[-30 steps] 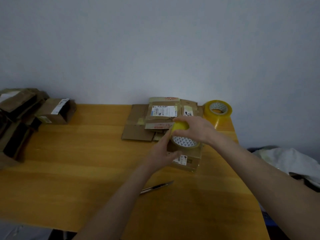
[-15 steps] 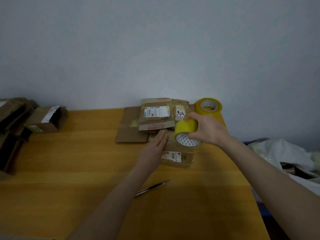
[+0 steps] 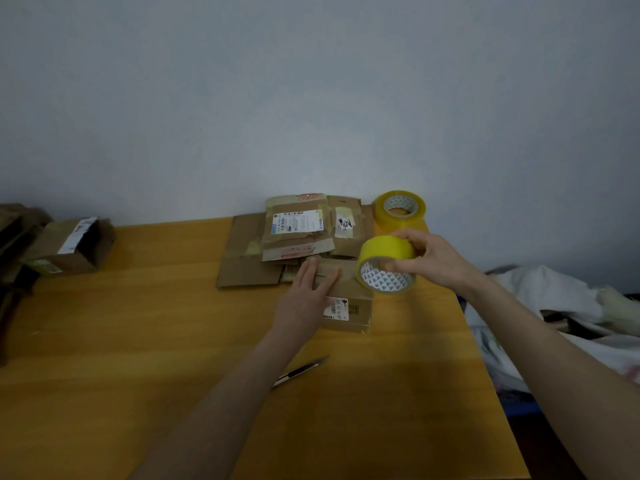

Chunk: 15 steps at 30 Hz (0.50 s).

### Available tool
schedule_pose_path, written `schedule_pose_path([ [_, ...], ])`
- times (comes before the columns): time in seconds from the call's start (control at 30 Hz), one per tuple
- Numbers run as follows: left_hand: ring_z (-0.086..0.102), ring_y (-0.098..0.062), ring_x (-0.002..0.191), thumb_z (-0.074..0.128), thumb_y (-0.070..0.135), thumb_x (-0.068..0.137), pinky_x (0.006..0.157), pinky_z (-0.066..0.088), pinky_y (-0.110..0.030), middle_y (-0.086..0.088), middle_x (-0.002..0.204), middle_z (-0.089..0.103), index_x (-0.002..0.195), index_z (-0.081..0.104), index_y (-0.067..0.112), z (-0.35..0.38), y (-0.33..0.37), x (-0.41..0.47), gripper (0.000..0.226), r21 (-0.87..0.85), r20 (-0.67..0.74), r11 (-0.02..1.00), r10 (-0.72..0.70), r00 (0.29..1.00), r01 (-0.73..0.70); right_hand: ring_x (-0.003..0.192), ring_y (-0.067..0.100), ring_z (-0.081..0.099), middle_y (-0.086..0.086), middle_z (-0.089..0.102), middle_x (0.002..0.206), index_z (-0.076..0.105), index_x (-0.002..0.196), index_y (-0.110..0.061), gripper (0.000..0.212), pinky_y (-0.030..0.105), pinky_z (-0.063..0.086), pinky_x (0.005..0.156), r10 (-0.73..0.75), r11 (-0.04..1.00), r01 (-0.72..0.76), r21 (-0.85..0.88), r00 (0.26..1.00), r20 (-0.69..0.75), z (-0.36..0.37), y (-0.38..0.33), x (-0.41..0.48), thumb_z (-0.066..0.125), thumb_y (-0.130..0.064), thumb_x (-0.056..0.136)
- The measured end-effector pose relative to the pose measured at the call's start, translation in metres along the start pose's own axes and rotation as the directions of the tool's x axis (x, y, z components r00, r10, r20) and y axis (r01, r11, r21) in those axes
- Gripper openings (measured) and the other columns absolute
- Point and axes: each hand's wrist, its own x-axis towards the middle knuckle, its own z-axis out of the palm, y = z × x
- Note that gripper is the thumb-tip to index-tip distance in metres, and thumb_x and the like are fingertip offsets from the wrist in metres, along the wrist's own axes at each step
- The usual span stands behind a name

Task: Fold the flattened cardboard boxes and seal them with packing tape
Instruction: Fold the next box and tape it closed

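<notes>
A small folded cardboard box (image 3: 349, 299) with a white label stands on the wooden table (image 3: 138, 341). My left hand (image 3: 308, 296) lies flat on its top with straight fingers. My right hand (image 3: 426, 258) grips a yellow tape roll (image 3: 384, 261), held in the air at the box's right end. Behind the box lies a pile of flattened cardboard boxes (image 3: 298, 237) with shipping labels.
A second tape roll (image 3: 398, 209) stands at the back right by the wall. A utility knife (image 3: 299, 370) lies near my left forearm. Folded boxes (image 3: 69, 244) are stacked at the far left. White cloth (image 3: 554, 299) lies past the table's right edge.
My right hand has carried the tape roll off the box top to the right. My left hand has slid onto the box top and flattened.
</notes>
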Motion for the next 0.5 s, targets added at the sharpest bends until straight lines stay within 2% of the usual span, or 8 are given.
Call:
schedule_pose_path([
  [0.1,-0.011,-0.022,0.147,0.04,0.039,0.1,0.109,0.038,-0.043,-0.006,0.16,-0.014,0.151,0.002,0.039,0.004,-0.004,0.001,0.063,0.006,-0.003,1.0,0.005,1.0,-0.005,0.104,0.017,0.059,-0.001,0.063,0.113,0.06,0.124,-0.024,0.052,0.033,0.051,0.09,0.005,0.996,-0.004,-0.086,1.0,0.017,-0.002,-0.004,0.005,0.078,-0.014,0.077],
  [0.23,-0.008,-0.023,0.147,0.043,0.036,0.099,0.111,0.036,-0.041,-0.008,0.16,-0.011,0.151,0.002,0.039,0.005,-0.005,0.001,0.066,0.019,-0.014,1.0,-0.003,1.0,0.003,0.098,0.015,0.059,-0.002,0.062,0.107,0.06,0.127,-0.025,0.055,0.02,0.048,0.076,0.063,0.987,-0.058,-0.15,0.998,0.027,-0.015,0.002,0.005,0.076,-0.013,0.076],
  [0.37,-0.008,-0.025,0.147,0.047,0.032,0.098,0.108,0.04,-0.041,-0.008,0.16,-0.012,0.151,0.0,0.039,0.008,-0.004,0.001,0.07,0.034,-0.003,0.999,-0.018,1.0,0.018,0.103,0.018,0.059,0.0,0.062,0.112,0.057,0.131,-0.025,0.059,0.023,0.047,0.08,0.098,0.979,-0.08,-0.187,0.992,0.086,-0.016,0.021,0.003,0.077,-0.015,0.077],
  [0.5,-0.006,-0.027,0.147,0.047,0.028,0.099,0.113,0.033,-0.043,-0.008,0.16,-0.01,0.151,0.006,0.037,0.006,-0.003,0.0,0.068,0.019,0.015,0.999,-0.034,0.999,0.034,0.105,0.016,0.055,0.0,0.058,0.117,0.055,0.133,-0.024,0.061,0.022,0.044,0.08,0.133,0.98,-0.116,-0.164,0.986,0.103,-0.01,0.038,0.003,0.076,-0.008,0.077],
])
